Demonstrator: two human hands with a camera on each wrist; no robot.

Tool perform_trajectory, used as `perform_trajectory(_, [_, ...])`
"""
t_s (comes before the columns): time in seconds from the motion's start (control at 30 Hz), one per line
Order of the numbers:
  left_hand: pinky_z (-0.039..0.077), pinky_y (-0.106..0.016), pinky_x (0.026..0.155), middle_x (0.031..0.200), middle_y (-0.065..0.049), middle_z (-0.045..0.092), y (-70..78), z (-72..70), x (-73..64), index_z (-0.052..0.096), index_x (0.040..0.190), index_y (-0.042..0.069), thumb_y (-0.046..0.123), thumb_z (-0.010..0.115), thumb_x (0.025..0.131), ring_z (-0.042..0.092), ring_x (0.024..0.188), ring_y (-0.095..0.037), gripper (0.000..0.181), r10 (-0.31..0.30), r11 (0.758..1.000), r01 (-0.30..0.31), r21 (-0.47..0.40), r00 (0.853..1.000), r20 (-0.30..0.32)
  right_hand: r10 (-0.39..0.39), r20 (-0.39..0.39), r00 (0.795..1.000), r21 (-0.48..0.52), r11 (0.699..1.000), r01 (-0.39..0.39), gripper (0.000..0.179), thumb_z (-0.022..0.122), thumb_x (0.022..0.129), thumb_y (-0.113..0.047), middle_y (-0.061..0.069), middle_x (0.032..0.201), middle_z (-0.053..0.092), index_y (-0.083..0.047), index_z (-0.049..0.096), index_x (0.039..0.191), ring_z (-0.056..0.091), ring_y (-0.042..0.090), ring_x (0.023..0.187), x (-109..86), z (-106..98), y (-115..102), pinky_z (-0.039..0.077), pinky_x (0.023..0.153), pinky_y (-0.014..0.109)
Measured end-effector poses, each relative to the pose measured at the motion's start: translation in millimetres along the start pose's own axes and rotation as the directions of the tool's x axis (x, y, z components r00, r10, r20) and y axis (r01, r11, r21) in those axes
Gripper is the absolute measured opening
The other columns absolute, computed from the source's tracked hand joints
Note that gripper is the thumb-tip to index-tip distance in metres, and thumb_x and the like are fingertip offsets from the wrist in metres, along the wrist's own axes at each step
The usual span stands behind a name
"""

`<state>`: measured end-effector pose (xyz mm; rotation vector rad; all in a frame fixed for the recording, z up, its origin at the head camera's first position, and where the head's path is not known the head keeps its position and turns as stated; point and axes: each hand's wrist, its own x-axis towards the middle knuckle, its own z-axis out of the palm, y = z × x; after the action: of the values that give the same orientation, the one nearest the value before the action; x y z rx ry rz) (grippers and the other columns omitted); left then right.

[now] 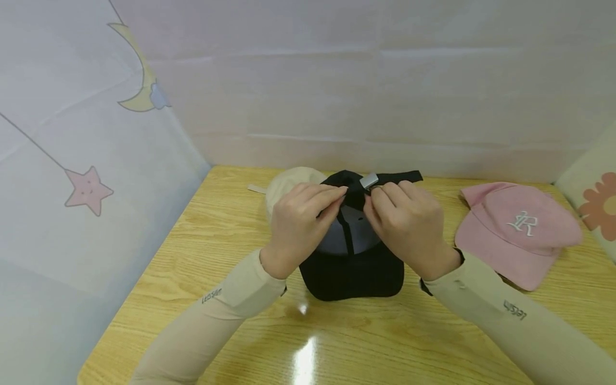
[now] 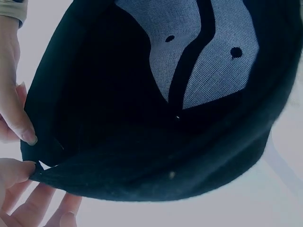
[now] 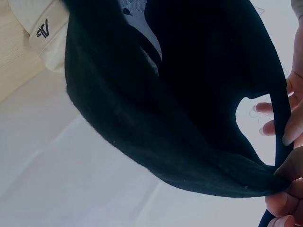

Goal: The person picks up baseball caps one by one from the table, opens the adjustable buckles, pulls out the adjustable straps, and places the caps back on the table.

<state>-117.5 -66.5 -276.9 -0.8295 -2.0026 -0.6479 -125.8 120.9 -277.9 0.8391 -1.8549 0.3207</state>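
Observation:
A black cap [image 1: 358, 275] with a grey mesh lining stands on the table, its inside facing me and its brim towards me. At the back edge my left hand [image 1: 300, 222] pinches the black fabric between thumb and fingers. My right hand [image 1: 409, 222] pinches the strap side, close by the silver buckle [image 1: 369, 181]. The strap's loose end [image 1: 401, 176] sticks out to the right past the buckle. In the right wrist view, an opening shows between the cap's body [image 3: 142, 127] and its strap [image 3: 280, 123]. The right fingertips are partly hidden in the head view.
Behind the black cap on the left lies a beige cap [image 1: 293, 175], partly covered, with its strap end out. A pink cap [image 1: 524, 227] with a white letter lies at the right. Printed fabric walls [image 1: 337, 96] bound the wooden table [image 1: 202, 240] at the back and sides.

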Motion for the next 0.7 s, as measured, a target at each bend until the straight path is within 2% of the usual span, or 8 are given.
perform_trajectory(0.23, [0.054,-0.029,0.078,0.09,-0.006,0.074,-1.1,-1.2,-1.0,0.077,0.098,0.004,0.004,0.072,0.087,0.068,0.082,-0.021,0.012,-0.004,1.0,0.004,0.01,1.0,-0.012,0.018,-0.002,1.0,-0.001,1.0,-0.018,0.02,0.054,0.091,-0.002,0.016,0.067,0.06,0.005,0.063,0.074,0.051,0.03,0.053,-1.0,-1.1,2.5,0.044,0.048,0.039])
perform_trajectory(0.7, [0.054,-0.03,0.08,0.09,-0.006,0.074,-1.8,-3.1,-1.3,0.077,0.099,0.004,0.005,0.072,0.088,0.068,0.082,-0.021,0.013,-0.003,1.0,0.003,0.007,1.0,-0.006,0.024,-0.004,1.0,-0.004,1.0,-0.024,0.023,0.053,0.092,-0.003,0.015,0.067,0.059,0.003,0.06,0.072,0.05,0.03,0.053,-1.0,-1.9,2.4,0.044,0.047,0.039])
